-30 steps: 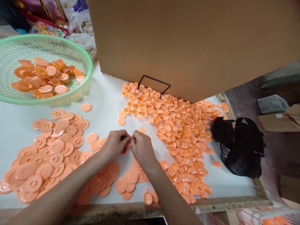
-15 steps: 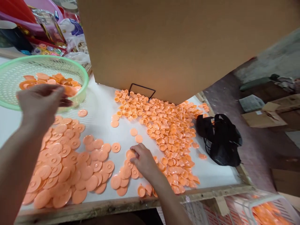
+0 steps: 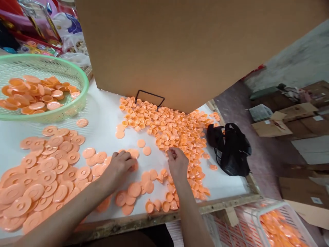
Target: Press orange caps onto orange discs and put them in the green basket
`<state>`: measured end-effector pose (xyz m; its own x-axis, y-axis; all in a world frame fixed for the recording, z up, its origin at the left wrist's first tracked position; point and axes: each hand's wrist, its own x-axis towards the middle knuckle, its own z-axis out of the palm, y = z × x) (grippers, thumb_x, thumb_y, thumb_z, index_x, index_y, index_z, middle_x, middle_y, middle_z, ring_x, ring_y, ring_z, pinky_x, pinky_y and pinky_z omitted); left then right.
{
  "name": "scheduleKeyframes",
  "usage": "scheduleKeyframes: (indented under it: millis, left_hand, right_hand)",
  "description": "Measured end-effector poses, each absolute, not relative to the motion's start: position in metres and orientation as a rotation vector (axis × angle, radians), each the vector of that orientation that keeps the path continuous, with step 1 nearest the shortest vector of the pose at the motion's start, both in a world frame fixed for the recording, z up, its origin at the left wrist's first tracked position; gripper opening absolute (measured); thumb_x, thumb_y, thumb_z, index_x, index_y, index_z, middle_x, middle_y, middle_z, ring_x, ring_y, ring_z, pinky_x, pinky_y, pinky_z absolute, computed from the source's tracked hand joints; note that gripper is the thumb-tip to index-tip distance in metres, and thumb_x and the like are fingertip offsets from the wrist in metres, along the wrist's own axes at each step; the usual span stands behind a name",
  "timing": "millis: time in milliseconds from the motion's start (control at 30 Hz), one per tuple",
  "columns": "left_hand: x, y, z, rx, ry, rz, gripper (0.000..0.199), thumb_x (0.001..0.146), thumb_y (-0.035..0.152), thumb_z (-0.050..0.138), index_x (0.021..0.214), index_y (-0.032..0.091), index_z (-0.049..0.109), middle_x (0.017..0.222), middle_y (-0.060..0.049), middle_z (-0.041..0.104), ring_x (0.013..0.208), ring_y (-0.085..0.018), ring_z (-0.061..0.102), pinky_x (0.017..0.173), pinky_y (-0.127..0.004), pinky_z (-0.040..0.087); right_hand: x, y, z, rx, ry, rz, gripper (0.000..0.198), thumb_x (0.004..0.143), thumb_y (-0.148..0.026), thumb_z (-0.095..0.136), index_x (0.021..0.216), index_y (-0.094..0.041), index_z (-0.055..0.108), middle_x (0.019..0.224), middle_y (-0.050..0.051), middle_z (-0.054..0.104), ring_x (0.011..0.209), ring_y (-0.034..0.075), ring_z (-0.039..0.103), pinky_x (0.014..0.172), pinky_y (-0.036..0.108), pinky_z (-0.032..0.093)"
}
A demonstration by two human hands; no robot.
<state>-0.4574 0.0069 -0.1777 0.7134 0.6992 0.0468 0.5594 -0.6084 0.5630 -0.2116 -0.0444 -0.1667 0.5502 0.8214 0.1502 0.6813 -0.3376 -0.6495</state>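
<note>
The left hand (image 3: 120,168) lay low in the middle of the frame, fingers curled down over a flat orange disc (image 3: 133,153) at the near edge of the disc pile (image 3: 46,171) that spread across the lower left of the white desk (image 3: 108,113); whether it had already pinched one could not be told, since the fingertips hid what lay under them. The right hand (image 3: 177,163) hovered just right of centre, at the edge of the heap of small orange cups (image 3: 174,132), thumb and fingers drawn narrow as if about a single cup, though the piece itself was too small to make out. The discs looked like thin moulded plastic, light and stiff, with a raised ring in the middle; lying flat on the smooth desk they would probably be slippery and awkward to lift from above, and best taken by the rim, one fingertip tilting an edge up first. The cups seemed equally light and hard, easy to scatter with a nudge, and a thumb-and-finger pinch across the rim would likely suit them. Neither seemed fragile. At upper left a green basket (image 3: 84,87) held joined orange pieces, a cardboard box (image 3: 192,51) filled the top, and a black bag (image 3: 228,149) sat at centre right.
</note>
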Motion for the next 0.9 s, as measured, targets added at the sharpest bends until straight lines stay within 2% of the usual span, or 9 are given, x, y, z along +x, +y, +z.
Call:
scheduleKeyframes:
  millis: [133,267,333,433,533,633,767,900]
  left_hand:
    - [-0.465,0.024,-0.176,2.353,1.123,0.425,0.009,0.084,0.022,0.062,0.092,0.023,0.067,0.098,-0.005,0.061,0.093,-0.023,0.051,0.074,-0.035,0.033]
    - [-0.472,0.023,-0.178,2.307,1.147,0.428,0.017,0.078,0.023,0.07,0.095,0.024,0.068,0.104,-0.004,0.061,0.099,-0.024,0.052,0.077,-0.035,0.033]
    - [-0.472,0.021,-0.179,2.277,1.162,0.452,0.019,0.079,0.023,0.069,0.098,0.025,0.068,0.103,-0.004,0.061,0.099,-0.023,0.053,0.078,-0.035,0.033]
    - [-0.47,0.022,-0.179,2.253,1.182,0.476,0.019,0.081,0.025,0.068,0.1,0.025,0.069,0.101,-0.005,0.062,0.097,-0.022,0.054,0.078,-0.035,0.032]
    - [-0.468,0.023,-0.178,2.253,1.174,0.467,0.013,0.081,0.026,0.068,0.094,0.026,0.071,0.096,-0.004,0.062,0.093,-0.021,0.054,0.076,-0.035,0.031]
    - [-0.467,0.023,-0.176,2.228,1.153,0.477,0.009,0.083,0.028,0.067,0.089,0.026,0.072,0.093,-0.004,0.063,0.092,-0.021,0.054,0.076,-0.035,0.031]
    - [-0.467,0.025,-0.17,2.092,1.15,0.457,0.012,0.083,0.023,0.061,0.085,0.025,0.073,0.089,-0.004,0.065,0.089,-0.02,0.056,0.075,-0.034,0.035]
    - [-0.459,0.034,-0.161,1.718,1.233,0.367,0.019,0.076,0.021,0.057,0.088,0.021,0.073,0.074,-0.002,0.067,0.068,-0.015,0.059,0.063,-0.026,0.04]
  right_hand:
    - [-0.214,-0.025,-0.163,-2.198,-1.383,0.205,0.02,0.081,-0.027,0.06,0.096,-0.018,0.071,0.096,0.008,0.059,0.077,0.021,0.059,0.075,0.035,0.049]
    - [-0.234,-0.022,-0.157,-2.124,-1.415,0.292,0.017,0.079,-0.021,0.057,0.088,-0.019,0.072,0.09,0.006,0.061,0.076,0.019,0.06,0.075,0.033,0.049]
    - [-0.248,-0.026,-0.156,-2.019,-1.374,0.522,0.019,0.076,-0.017,0.056,0.088,-0.019,0.07,0.082,0.003,0.063,0.068,0.017,0.061,0.069,0.03,0.05]
    - [-0.275,-0.029,-0.158,-1.882,-1.235,0.986,0.024,0.071,-0.013,0.054,0.09,-0.02,0.066,0.061,-0.004,0.059,0.051,0.013,0.058,0.05,0.023,0.047]
    - [-0.298,-0.023,-0.16,-1.904,-1.069,1.202,0.01,0.072,-0.019,0.056,0.079,-0.02,0.062,0.053,-0.006,0.056,0.04,0.012,0.055,0.036,0.02,0.04]
    - [-0.31,-0.016,-0.16,-1.989,-1.032,1.211,0.007,0.072,-0.022,0.056,0.066,-0.019,0.059,0.048,-0.005,0.055,0.037,0.013,0.054,0.031,0.019,0.035]
    - [-0.316,-0.012,-0.157,-2.011,-1.23,1.04,0.015,0.072,-0.014,0.052,0.059,-0.02,0.055,0.046,-0.006,0.053,0.036,0.01,0.05,0.037,0.018,0.035]
    - [-0.315,-0.01,-0.156,-2.054,-1.435,0.902,0.021,0.074,-0.01,0.052,0.056,-0.021,0.051,0.047,-0.005,0.053,0.045,0.012,0.053,0.046,0.02,0.035]
